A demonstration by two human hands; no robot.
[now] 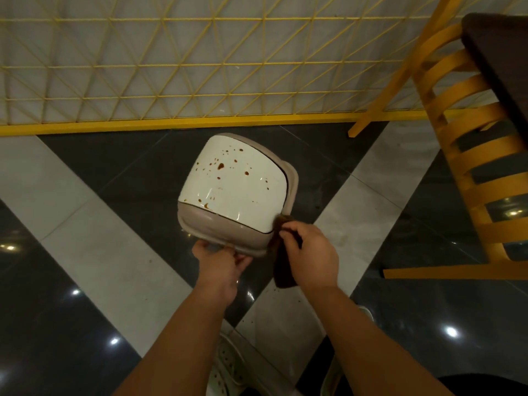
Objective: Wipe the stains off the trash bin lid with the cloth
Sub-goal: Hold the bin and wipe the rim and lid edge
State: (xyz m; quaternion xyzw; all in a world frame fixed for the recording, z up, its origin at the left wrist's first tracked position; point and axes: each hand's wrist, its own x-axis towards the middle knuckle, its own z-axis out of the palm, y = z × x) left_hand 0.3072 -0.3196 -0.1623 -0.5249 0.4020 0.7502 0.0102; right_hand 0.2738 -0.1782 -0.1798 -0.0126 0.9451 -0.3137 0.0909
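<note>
The trash bin lid (243, 192) is cream white with a beige rim, tilted toward me and held above the floor. Brown stains (221, 166) speckle its upper half, and more sit near its lower edge. My left hand (220, 260) grips the lid's near rim from below. My right hand (307, 250) is closed on a dark brown cloth (283, 267). The cloth's top touches the lid's lower right corner and the rest hangs down under my hand.
A yellow wire-mesh fence (200, 67) runs along the back, with a yellow base rail. A yellow wooden chair (468, 150) and a dark table (503, 67) stand at the right. The floor (85, 238) has glossy dark and light tiles. My pale shoes (225, 367) show below.
</note>
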